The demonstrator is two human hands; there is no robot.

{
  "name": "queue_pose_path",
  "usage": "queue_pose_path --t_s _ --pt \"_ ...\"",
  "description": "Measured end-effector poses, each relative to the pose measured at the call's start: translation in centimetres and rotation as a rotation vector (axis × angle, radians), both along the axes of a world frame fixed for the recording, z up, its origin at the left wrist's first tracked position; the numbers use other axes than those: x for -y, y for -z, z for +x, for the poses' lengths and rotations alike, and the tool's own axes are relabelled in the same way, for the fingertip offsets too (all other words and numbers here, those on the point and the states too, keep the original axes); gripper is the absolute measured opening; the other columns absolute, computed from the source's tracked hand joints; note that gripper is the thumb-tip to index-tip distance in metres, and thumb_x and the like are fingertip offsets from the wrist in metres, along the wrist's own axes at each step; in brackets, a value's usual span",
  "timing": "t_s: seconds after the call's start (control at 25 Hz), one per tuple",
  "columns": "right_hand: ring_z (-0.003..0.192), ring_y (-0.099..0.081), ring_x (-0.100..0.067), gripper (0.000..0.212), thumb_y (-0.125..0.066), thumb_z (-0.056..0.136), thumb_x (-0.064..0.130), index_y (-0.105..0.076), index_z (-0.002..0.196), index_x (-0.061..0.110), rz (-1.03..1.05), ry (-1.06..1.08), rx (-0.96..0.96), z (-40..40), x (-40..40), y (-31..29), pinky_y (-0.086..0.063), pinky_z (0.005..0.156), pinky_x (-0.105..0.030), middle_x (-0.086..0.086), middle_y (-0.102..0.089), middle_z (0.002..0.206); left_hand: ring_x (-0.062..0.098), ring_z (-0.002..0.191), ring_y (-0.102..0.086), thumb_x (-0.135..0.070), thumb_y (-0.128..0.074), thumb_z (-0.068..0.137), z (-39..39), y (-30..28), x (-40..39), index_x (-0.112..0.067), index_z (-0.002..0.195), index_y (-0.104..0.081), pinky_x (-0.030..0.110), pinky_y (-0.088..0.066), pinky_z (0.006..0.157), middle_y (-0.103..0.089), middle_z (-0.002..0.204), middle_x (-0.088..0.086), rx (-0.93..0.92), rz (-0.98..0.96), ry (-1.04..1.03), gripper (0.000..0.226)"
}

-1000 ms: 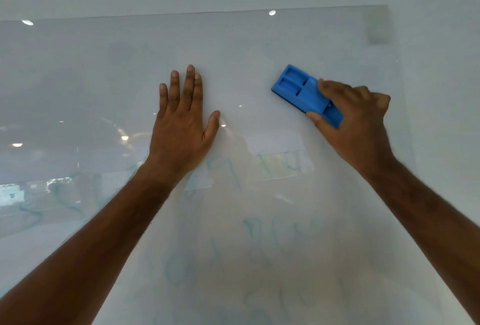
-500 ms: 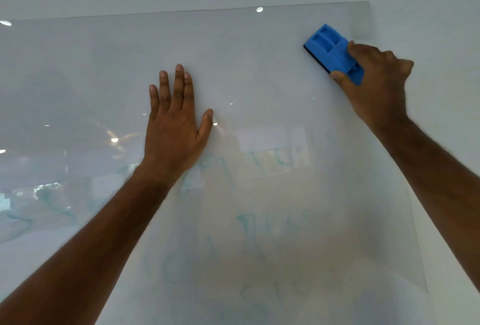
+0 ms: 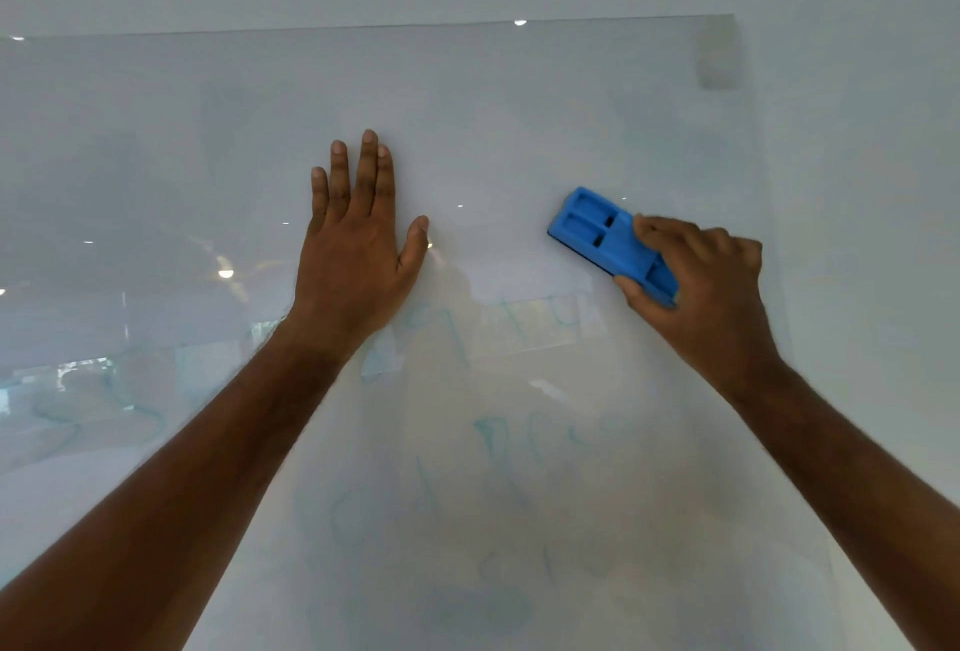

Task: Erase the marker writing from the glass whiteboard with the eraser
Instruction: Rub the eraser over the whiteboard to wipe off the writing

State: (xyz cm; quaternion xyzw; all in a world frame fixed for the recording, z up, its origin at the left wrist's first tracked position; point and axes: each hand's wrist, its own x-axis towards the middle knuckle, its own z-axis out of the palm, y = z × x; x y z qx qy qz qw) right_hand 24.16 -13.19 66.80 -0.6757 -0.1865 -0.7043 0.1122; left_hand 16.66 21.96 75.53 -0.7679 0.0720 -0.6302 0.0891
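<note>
A glass whiteboard (image 3: 519, 94) hangs on a pale wall and fills most of the view. Faint teal marker writing (image 3: 519, 442) covers its lower half; the upper part looks wiped. My right hand (image 3: 711, 297) grips a blue eraser (image 3: 602, 239) and presses it flat on the glass, right of centre, tilted with its free end up and left. My left hand (image 3: 358, 255) lies flat on the glass with fingers spread, to the left of the eraser and apart from it.
The board's top edge (image 3: 363, 26) and right edge (image 3: 753, 182) are in view, with bare wall (image 3: 857, 130) beyond. A grey mount patch (image 3: 719, 57) sits in the top right corner. Reflections of lights show on the left of the glass.
My right hand swept the eraser up to the top right corner, then back down and left to mid-board. My left hand stayed flat in place.
</note>
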Motion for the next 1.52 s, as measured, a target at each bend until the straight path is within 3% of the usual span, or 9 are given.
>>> queue_pose_path --t_s 0.16,0.36,0.56,0.76,1.0,1.16,1.32,1.52 --pt "0.101 -0.061 -0.024 0.053 -0.062 0.096 0.052 -0.052 0.14 0.024 0.027 0.028 -0.079 -0.1 3.0 0.4 -0.037 0.094 -0.045 0.005 -0.062 0.135 0.036 0.169 0.008 -0.051 -0.025 0.11 -0.1 0.0 -0.2 -0.003 0.173 -0.003 0.048 0.003 0.138 0.004 0.183 0.013 -0.015 0.022 -0.002 0.082" --pt "0.104 -0.059 -0.032 0.052 -0.07 0.095 0.041 -0.052 0.139 0.02 0.155 -0.105 -0.109 -1.0 1.2 -2.5 -0.043 0.096 -0.051 0.0 -0.061 0.139 0.037 0.169 0.008 -0.051 -0.025 0.11 0.0 -0.1 -0.4 -0.002 0.172 -0.003 0.05 0.001 0.138 0.003 0.183 0.014 -0.018 0.034 -0.007 0.082" --pt "0.101 -0.056 -0.028 0.055 -0.074 0.092 0.038 -0.054 0.139 0.018 0.036 -0.129 -0.108 -1.9 -1.8 1.5 -0.047 0.092 -0.047 0.0 -0.061 0.138 0.036 0.169 0.006 -0.052 -0.026 0.11 -0.3 -0.1 -0.5 -0.002 0.172 -0.004 0.046 0.002 0.139 0.002 0.183 0.014 -0.021 0.049 0.001 0.082" --pt "0.102 -0.059 -0.026 0.057 -0.074 0.088 0.038 -0.055 0.137 0.016 -0.051 -0.078 -0.176 -2.3 0.5 5.0 -0.05 0.089 -0.045 0.0 -0.062 0.135 0.036 0.169 0.001 -0.052 -0.026 0.11 -0.9 0.2 -2.5 -0.001 0.172 -0.01 0.047 0.001 0.138 -0.003 0.182 0.016 -0.005 0.064 0.019 0.082" --pt "0.106 -0.055 -0.028 0.053 -0.074 0.092 0.039 -0.053 0.135 0.016 0.18 -0.17 -0.149 -1.9 1.0 -0.3 -0.047 0.094 -0.044 -0.002 -0.061 0.135 0.035 0.169 0.001 -0.052 -0.025 0.11 -1.4 0.7 -3.6 -0.002 0.172 -0.008 0.047 0.001 0.138 -0.002 0.182 0.015 -0.027 0.061 0.025 0.082" --pt "0.103 -0.051 -0.024 0.05 -0.073 0.093 0.04 -0.056 0.132 0.014 0.175 -0.215 -0.069 -2.0 -3.3 -1.5 -0.043 0.095 -0.039 -0.002 -0.061 0.135 0.034 0.17 0.001 -0.054 -0.022 0.109 -1.6 0.8 -3.6 -0.002 0.172 -0.008 0.047 0.0 0.139 -0.002 0.182 0.014 -0.03 0.072 0.023 0.083" --pt "0.098 -0.053 -0.026 0.05 -0.067 0.096 0.041 -0.052 0.137 0.016 0.017 -0.187 -0.025 -2.4 -6.0 2.9 -0.045 0.089 -0.041 -0.001 -0.059 0.136 0.031 0.17 0.001 -0.054 -0.02 0.109 -1.7 0.8 -4.4 -0.004 0.173 -0.008 0.045 -0.001 0.139 -0.003 0.183 0.011 -0.045 0.096 0.049 0.082" --pt "0.1 -0.056 -0.027 0.056 -0.055 0.099 0.049 -0.048 0.14 0.012 -0.073 -0.084 -0.078 -1.6 -2.9 8.1 -0.049 0.088 -0.043 -0.004 -0.056 0.136 0.03 0.17 -0.002 -0.054 -0.02 0.109 -1.8 1.0 -5.0 -0.005 0.173 -0.01 0.043 -0.002 0.139 -0.005 0.182 0.011 -0.041 0.117 0.053 0.082"
